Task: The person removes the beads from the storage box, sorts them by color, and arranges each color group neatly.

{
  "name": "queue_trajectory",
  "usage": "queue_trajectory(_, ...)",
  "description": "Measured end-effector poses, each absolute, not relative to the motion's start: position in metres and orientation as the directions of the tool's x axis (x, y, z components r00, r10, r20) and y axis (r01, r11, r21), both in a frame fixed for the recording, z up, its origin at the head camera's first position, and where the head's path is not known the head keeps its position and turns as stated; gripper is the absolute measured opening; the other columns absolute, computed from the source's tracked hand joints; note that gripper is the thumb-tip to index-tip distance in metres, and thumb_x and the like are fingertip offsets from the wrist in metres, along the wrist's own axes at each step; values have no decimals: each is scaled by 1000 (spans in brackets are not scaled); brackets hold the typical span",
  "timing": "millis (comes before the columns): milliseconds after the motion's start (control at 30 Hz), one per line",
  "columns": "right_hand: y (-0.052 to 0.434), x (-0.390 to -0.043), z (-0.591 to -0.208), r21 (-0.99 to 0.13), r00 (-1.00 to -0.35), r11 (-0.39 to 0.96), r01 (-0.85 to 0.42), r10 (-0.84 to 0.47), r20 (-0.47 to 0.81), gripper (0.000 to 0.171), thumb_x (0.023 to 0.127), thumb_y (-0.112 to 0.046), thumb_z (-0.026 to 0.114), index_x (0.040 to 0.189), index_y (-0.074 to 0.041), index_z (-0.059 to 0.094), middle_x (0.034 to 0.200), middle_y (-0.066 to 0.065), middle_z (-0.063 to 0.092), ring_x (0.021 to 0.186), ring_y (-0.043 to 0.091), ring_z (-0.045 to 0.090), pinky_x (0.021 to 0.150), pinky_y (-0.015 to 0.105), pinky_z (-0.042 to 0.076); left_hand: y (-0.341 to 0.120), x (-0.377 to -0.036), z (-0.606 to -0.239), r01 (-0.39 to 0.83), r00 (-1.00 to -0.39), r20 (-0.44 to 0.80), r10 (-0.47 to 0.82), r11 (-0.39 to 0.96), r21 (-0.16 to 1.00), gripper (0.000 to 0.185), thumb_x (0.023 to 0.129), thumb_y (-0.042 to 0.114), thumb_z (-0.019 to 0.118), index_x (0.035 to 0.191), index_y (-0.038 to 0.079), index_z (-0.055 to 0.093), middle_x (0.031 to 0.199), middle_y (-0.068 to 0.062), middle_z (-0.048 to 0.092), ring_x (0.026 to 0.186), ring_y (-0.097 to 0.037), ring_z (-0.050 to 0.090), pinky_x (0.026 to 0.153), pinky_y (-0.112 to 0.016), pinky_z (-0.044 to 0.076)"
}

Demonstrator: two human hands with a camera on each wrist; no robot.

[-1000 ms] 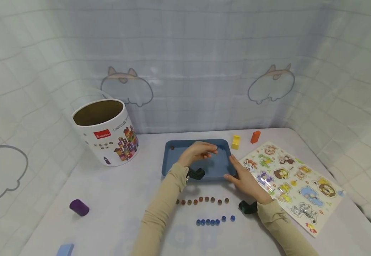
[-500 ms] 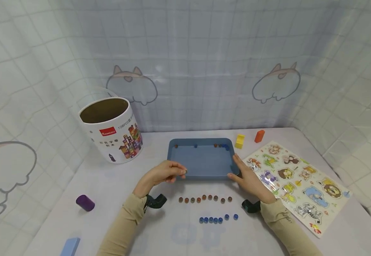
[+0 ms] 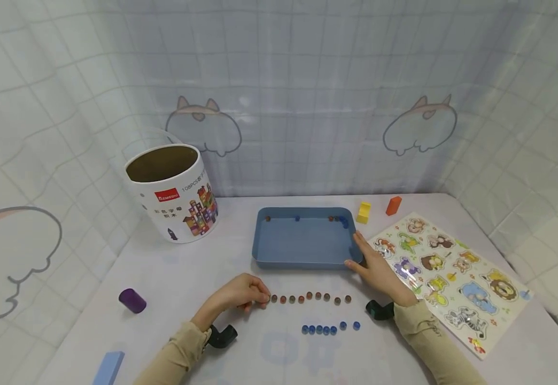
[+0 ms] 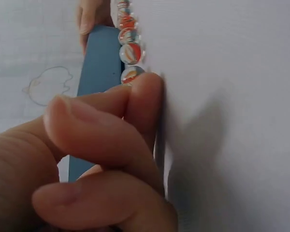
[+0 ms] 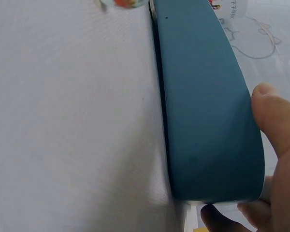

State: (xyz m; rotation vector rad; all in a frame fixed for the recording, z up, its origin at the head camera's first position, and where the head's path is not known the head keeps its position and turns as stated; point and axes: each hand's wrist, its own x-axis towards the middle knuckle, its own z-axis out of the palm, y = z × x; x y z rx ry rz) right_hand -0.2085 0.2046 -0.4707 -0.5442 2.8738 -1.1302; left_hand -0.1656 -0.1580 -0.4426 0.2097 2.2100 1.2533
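Thumb and forefinger of my left hand (image 3: 242, 293) pinch a small glass marble (image 3: 268, 299), mostly hidden by the fingertips, at the left end of a row of orange-brown marbles (image 3: 301, 299). Close up in the left wrist view, the row shows clear marbles (image 4: 131, 53) with orange and white swirls, right beyond the fingertips. My right hand (image 3: 377, 270) rests against the right front corner of a shallow blue tray (image 3: 303, 266), fingers straight along its side and thumb (image 5: 275, 113) at the rim. Several marbles (image 3: 340, 220) lie along the tray's far edge.
Nearer me is a row of blue marbles (image 3: 319, 330). A white bucket (image 3: 178, 203) stands back left, with a purple cylinder (image 3: 132, 300) and light-blue block (image 3: 108, 368) before it. Yellow (image 3: 363, 213) and orange (image 3: 394, 206) blocks and an animal sticker sheet (image 3: 452, 280) lie right.
My left hand has come from over the tray, back and left past its front edge, with a marble, down to the left end of the orange-brown row. The right hand has stayed at the tray.
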Motion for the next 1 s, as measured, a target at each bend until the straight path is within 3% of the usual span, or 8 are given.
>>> queue_trajectory(267, 206, -208, -472, -650, -940, 690, -319, -320, 121, 83, 95, -38, 61, 153, 2, 17, 160, 24, 13, 146, 45, 18, 115, 58, 22, -152, -172, -429, -112, -830, -395, 394, 577, 809, 19, 94, 17, 64, 106, 4, 68, 70, -5, 70, 38, -7, 43, 39, -19, 30)
queue_trajectory(433, 206, -209, -471, -659, -940, 681, -319, -315, 130, 83, 95, -38, 61, 153, 2, 17, 160, 25, 13, 146, 45, 18, 115, 59, 21, -136, -200, -402, -82, -831, -333, 445, 495, 865, 33, 98, 22, 58, 120, -2, 63, 82, -15, 71, 40, -7, 44, 42, -23, 30)
queue_trajectory(700, 204, -207, -474, -647, -937, 688, -330, -323, 135, 83, 94, -34, 63, 153, 4, 18, 159, 25, 14, 145, 45, 20, 114, 58, 24, -88, -260, -402, -230, -790, -324, 521, 238, 944, 45, 102, 25, 51, 139, -1, 48, 90, -1, 62, 48, -5, 42, 49, -22, 31)
queue_trajectory(1000, 205, -209, -474, -649, -938, 685, -332, -314, 148, 82, 94, -34, 62, 153, 4, 19, 159, 24, 16, 145, 43, 22, 114, 59, 25, -16, -315, -414, -378, -805, -426, 413, 196, 905, 42, 98, 24, 58, 135, 3, 56, 96, -1, 64, 63, -6, 54, 58, -18, 40)
